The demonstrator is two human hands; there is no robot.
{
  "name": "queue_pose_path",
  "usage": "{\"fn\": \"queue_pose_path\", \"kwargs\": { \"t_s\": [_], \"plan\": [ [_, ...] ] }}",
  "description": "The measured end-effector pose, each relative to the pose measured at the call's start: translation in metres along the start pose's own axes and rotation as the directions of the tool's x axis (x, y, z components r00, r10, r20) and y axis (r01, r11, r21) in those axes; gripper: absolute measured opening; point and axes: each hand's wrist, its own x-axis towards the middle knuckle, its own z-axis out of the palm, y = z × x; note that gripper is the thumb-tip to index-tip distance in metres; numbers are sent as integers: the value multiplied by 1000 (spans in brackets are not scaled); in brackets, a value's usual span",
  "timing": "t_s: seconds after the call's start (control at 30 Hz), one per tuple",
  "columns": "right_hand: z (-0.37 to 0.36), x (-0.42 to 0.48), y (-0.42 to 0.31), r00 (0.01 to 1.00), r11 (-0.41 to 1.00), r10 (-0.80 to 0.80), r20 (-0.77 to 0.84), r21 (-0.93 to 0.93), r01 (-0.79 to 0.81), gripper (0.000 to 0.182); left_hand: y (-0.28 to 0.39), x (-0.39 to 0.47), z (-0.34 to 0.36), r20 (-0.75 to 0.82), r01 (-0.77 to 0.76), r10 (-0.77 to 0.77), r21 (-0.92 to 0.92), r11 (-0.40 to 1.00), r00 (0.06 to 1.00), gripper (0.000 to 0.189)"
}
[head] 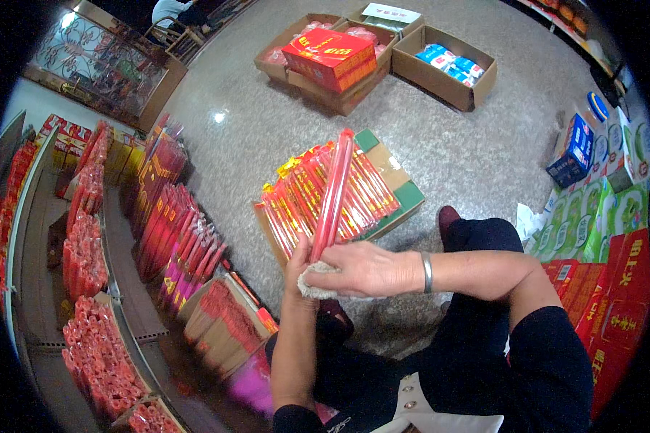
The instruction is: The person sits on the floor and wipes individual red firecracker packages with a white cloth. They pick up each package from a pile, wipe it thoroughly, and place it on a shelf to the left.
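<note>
A long red stick-shaped pack in clear wrap (336,189), perhaps candles or incense, slants upward from my hands. My left hand (295,265) grips its lower end, partly hidden behind my right hand. My right hand (355,268), with a silver bracelet at the wrist, presses a crumpled off-white cloth (317,281) against the pack near that end. Beyond and beneath the pack, a row of similar red packs with gold printing (298,189) lies side by side on a green and brown cardboard box (411,197) on the floor.
Shelves of bundled red sticks (100,346) curve along the left. An open carton of red sticks (227,325) stands nearby. Ahead are cartons with a red box (330,57) and blue-white packets (449,62). Green packs (569,222) and red boxes (617,303) stack at right. A seated person (170,13) is far off.
</note>
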Motion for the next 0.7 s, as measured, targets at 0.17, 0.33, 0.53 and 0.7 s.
{"fn": "queue_pose_path", "kwargs": {
  "t_s": [0.17,0.33,0.53,0.7],
  "plan": [
    [-40,3,64,882,958,165,-441,-141,-249,43,4,1,-24,500,108,-43,-101,989,865,51],
    [-48,-2,81,781,932,215,-586,-115,-343,35,0,-2,-14,472,116,-65,-81,990,879,51],
    [-8,-2,8,991,980,64,-115,-183,-84,34,3,-5,-13,55,9,-13,83,997,998,44],
    [-59,-3,70,827,869,312,-468,-211,-448,48,9,-11,-8,329,-165,56,312,936,943,49]
  ]
}}
